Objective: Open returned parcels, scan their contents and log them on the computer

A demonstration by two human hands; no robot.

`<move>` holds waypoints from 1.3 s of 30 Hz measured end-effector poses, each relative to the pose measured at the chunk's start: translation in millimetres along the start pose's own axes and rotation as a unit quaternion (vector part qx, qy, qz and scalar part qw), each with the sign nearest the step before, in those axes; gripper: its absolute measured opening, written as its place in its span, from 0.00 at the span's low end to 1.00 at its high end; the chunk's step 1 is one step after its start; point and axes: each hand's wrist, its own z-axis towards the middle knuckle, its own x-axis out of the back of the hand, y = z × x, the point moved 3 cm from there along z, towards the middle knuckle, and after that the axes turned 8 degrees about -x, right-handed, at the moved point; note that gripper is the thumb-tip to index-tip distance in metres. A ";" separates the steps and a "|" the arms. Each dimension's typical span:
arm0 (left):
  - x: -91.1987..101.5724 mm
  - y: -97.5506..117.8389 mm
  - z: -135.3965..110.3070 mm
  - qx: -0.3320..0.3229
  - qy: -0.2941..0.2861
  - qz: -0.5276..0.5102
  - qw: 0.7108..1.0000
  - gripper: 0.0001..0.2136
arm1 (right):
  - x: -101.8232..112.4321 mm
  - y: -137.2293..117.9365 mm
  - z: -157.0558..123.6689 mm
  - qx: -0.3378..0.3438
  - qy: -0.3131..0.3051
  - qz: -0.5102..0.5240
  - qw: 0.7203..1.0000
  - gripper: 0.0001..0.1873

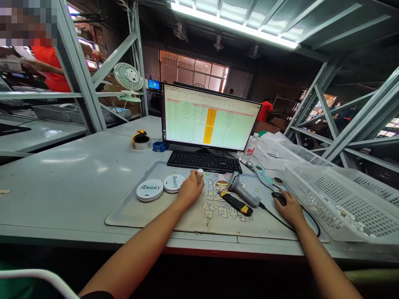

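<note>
My left hand [190,190] rests on the printed desk mat [131,209] with its fingers closed round a small bottle [200,176] with a pale cap, held upright. Two round white compacts [150,189] marked "beauty" lie just left of that hand. My right hand [289,208] lies over a black wired mouse [279,197] at the mat's right edge, fingers curved on it. Between my hands lie a grey barcode scanner [241,192] and a black and yellow utility knife [237,203]. A black keyboard [204,161] and a monitor [208,118] showing a green spreadsheet stand behind.
White perforated plastic baskets [339,199] crowd the table's right side. Tape rolls [142,141] sit left of the monitor, a small fan [128,79] behind them. A plastic bottle [251,147] stands right of the screen. Metal shelving frames [81,74] flank the table. A person in orange stands at far left.
</note>
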 end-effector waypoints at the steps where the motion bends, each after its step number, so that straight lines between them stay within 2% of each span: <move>1: 2.5 -3.1 1.6 0.009 0.006 0.011 1.000 0.16 | -4.4 2.6 -2.5 -0.001 -0.005 0.005 1.000 0.29; 5: 8.3 -18.2 6.4 0.026 0.042 0.018 0.999 0.20 | -15.9 10.4 -3.1 -0.024 -0.025 0.014 0.999 0.27; 7: 11.6 -18.8 6.0 -0.013 0.107 0.004 0.994 0.25 | -17.6 12.6 -1.9 -0.041 -0.033 0.010 0.999 0.25; 9: 17.8 -8.0 1.1 -0.117 0.220 -0.006 0.968 0.29 | -16.8 11.8 -2.0 -0.053 -0.027 0.003 0.998 0.24; 10: 20.7 1.4 -3.3 -0.185 0.276 -0.010 0.943 0.30 | -15.8 10.3 -2.6 -0.057 -0.020 -0.001 0.998 0.24; 11: 22.2 12.5 -7.8 -0.252 0.317 -0.016 0.914 0.29 | -14.6 8.4 -3.3 -0.061 -0.014 -0.007 0.998 0.23; 12: 21.8 24.3 -11.2 -0.311 0.332 -0.025 0.890 0.27 | -13.6 6.3 -4.0 -0.064 -0.010 -0.013 0.998 0.23; 14: 14.4 47.7 -10.4 -0.392 0.291 -0.051 0.871 0.22 | -11.7 2.3 -4.9 -0.071 -0.010 -0.022 0.997 0.23; 16: -1.0 67.0 3.0 -0.416 0.202 -0.067 0.884 0.16 | -10.0 -0.8 -5.1 -0.076 -0.010 -0.025 0.997 0.23; 18: -21.3 78.7 27.4 -0.385 0.116 -0.054 0.914 0.13 | -8.7 -2.3 -5.0 -0.081 -0.009 -0.026 0.996 0.23; 20: -41.6 82.8 57.2 -0.322 0.065 -0.022 0.944 0.12 | -8.1 -2.7 -5.0 -0.084 -0.007 -0.026 0.996 0.23; 24: -72.0 80.1 107.2 -0.236 0.053 0.027 0.970 0.13 | -9.2 -0.8 -4.7 -0.088 -0.003 -0.023 0.996 0.23; 28: -92.8 74.0 135.1 -0.191 0.047 0.062 0.978 0.15 | -11.8 2.6 -3.3 -0.093 -0.002 -0.024 0.995 0.22; 33: -110.1 68.6 150.7 -0.185 0.040 0.085 0.978 0.21 | -12.3 4.1 -4.0 -0.084 -0.002 -0.026 0.996 0.22; 39: -129.3 69.9 148.9 -0.246 -0.011 0.102 0.964 0.27 | -9.1 2.3 -6.0 -0.081 0.001 -0.027 0.996 0.24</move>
